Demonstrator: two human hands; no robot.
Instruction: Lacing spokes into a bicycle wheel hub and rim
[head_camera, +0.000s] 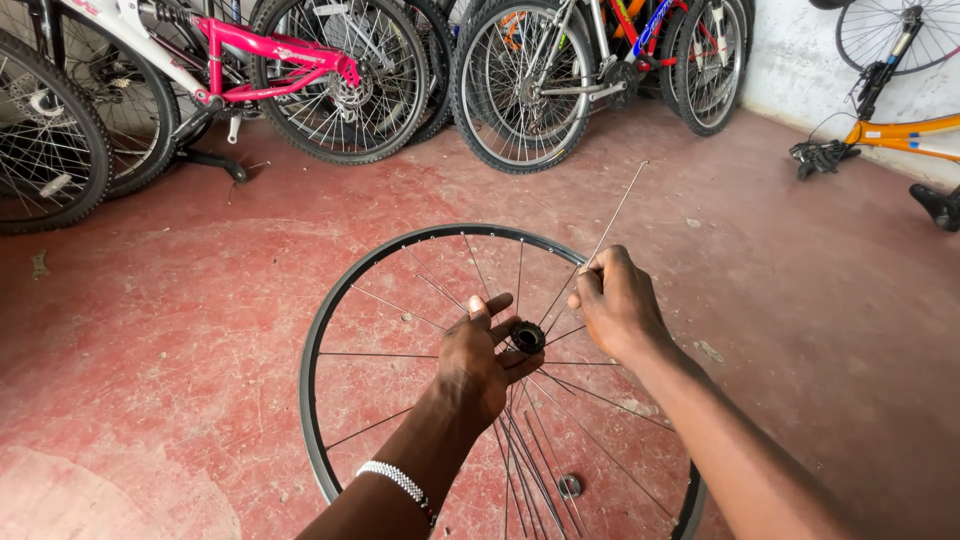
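Wheel build, partly laced: your left hand (480, 355) cups the hub (527, 337); right hand (615, 300) pinches a loose spoke (612, 222) above it; rim (330, 300) gaps remain.

Wheel rim (318, 340) is lying flat on the floor (150, 300), hub (527, 337) sitting at its center. Left hand (478, 360) is resting just left of hub, right hand (615, 305) to its right w/ a spoke (618, 208) sticking up. Bikes (340, 80) are standing behind, another bike (905, 130) at far right.

Worn red concrete floor (180, 300), bicycles (300, 70) parked along the back, whitewashed wall (800, 60) at right, daylight
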